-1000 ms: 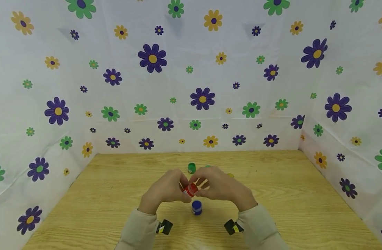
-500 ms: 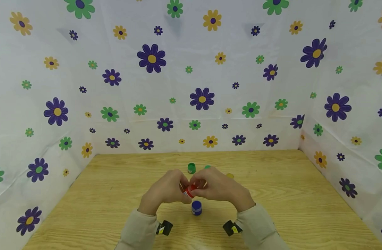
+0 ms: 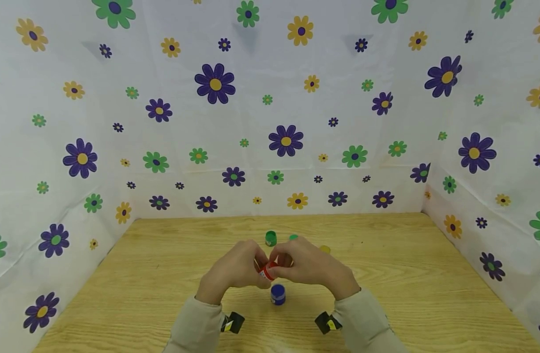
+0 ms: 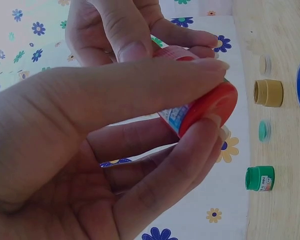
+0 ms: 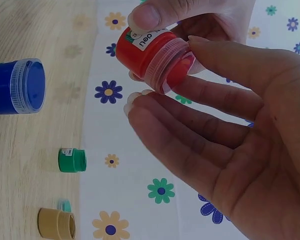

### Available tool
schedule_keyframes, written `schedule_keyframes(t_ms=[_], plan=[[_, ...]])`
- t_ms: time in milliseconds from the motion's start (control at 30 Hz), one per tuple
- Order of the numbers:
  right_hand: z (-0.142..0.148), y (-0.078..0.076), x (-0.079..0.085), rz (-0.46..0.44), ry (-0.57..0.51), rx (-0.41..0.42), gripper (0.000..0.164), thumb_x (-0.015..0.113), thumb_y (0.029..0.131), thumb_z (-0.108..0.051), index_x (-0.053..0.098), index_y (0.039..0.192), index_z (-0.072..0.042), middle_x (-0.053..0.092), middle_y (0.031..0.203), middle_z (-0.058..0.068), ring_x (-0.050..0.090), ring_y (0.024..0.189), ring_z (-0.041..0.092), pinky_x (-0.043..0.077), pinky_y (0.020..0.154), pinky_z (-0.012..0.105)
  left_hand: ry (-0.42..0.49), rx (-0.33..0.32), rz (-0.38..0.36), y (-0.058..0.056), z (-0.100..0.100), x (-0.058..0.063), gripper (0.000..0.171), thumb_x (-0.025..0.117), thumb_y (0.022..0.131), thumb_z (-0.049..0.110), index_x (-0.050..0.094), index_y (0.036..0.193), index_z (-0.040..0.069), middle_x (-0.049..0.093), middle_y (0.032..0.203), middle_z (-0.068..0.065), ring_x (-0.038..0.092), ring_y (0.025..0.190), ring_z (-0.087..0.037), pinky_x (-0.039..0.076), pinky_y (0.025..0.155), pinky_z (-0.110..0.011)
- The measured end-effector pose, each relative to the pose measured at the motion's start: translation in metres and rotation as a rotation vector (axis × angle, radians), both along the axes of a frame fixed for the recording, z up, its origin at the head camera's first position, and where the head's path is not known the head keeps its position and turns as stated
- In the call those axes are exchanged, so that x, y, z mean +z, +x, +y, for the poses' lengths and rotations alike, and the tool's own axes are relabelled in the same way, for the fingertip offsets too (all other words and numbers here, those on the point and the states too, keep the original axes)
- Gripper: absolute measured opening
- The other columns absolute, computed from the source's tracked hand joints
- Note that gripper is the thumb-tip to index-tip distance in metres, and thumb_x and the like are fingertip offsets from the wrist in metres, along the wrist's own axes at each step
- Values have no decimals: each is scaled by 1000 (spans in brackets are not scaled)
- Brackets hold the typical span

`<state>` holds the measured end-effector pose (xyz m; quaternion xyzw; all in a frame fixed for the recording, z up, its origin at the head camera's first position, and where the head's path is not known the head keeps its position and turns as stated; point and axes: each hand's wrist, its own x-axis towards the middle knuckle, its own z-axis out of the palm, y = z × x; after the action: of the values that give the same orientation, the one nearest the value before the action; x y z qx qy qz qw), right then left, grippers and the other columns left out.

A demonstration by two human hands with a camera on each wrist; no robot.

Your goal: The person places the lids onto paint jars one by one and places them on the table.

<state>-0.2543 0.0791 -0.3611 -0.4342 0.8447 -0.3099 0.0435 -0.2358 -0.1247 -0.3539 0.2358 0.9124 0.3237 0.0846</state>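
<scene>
A small red paint jar [image 5: 140, 52] with a clear screw lid [image 5: 162, 65] is held tilted above the table between both hands. My left hand [image 3: 234, 264] grips the jar's body, thumb on one side and fingers on the other. From the right, my right hand [image 3: 311, 262] pinches the lid between thumb and forefinger, its other fingers held out loosely. Red shows through the clear lid, which sits at the jar's mouth. Just below the hands stands a blue paint jar [image 3: 278, 294], upright with its clear lid on.
Farther back on the wooden table [image 3: 172, 260] stand an uncapped green jar [image 4: 260, 178] and an uncapped yellow-brown jar [image 4: 268, 93]. A green lid [image 4: 264, 130] and a yellowish lid [image 4: 265, 65] lie near them. Flower-printed sheeting [image 3: 252, 113] encloses the back and sides.
My right thumb and forefinger have closed in on the red jar's lid, covering more of it. My left hand and the jars on the table stay about where they were.
</scene>
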Motion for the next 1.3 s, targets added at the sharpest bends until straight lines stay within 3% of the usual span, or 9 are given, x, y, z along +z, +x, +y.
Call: schedule_keyframes(t_ms=[133,300,500,700,900,1300], plan=[[2,0,0,0,10,1,15,69,99,-18,74,108,-6,77,85,2,69,74,6,55,70,18,0,4,-3,0,0,0,13,88,73,4,80,82,10,73,73,2,62,65,-12,53,60,-27],[3,0,2,-41,2,-28,21,71,98,-20,72,115,-8,78,99,5,73,86,13,57,77,19,-2,20,-15,0,-1,1,14,88,73,4,80,83,9,73,74,1,63,66,-13,53,61,-29],[4,1,4,-69,-50,11,22,76,92,-6,72,113,-7,74,111,7,75,100,24,60,83,24,-3,31,-17,-1,-2,1,14,88,73,4,80,84,8,74,74,0,64,66,-14,54,61,-30],[2,1,2,-49,-73,66,24,77,88,3,72,111,-5,70,111,9,71,108,25,61,87,27,-5,29,-12,-1,-2,1,15,88,73,5,79,84,7,74,75,0,64,65,-14,53,61,-30],[0,1,1,-50,-75,57,19,76,91,-1,73,110,-5,70,108,8,73,103,21,59,82,19,-9,23,-3,-1,-2,1,14,89,73,5,79,83,8,74,74,0,63,65,-13,53,61,-29],[0,1,3,-21,-45,15,11,71,96,-8,75,106,-5,77,101,7,73,85,10,57,76,16,-4,13,4,-1,-1,0,14,88,73,5,80,83,9,73,73,2,62,65,-14,52,60,-29]])
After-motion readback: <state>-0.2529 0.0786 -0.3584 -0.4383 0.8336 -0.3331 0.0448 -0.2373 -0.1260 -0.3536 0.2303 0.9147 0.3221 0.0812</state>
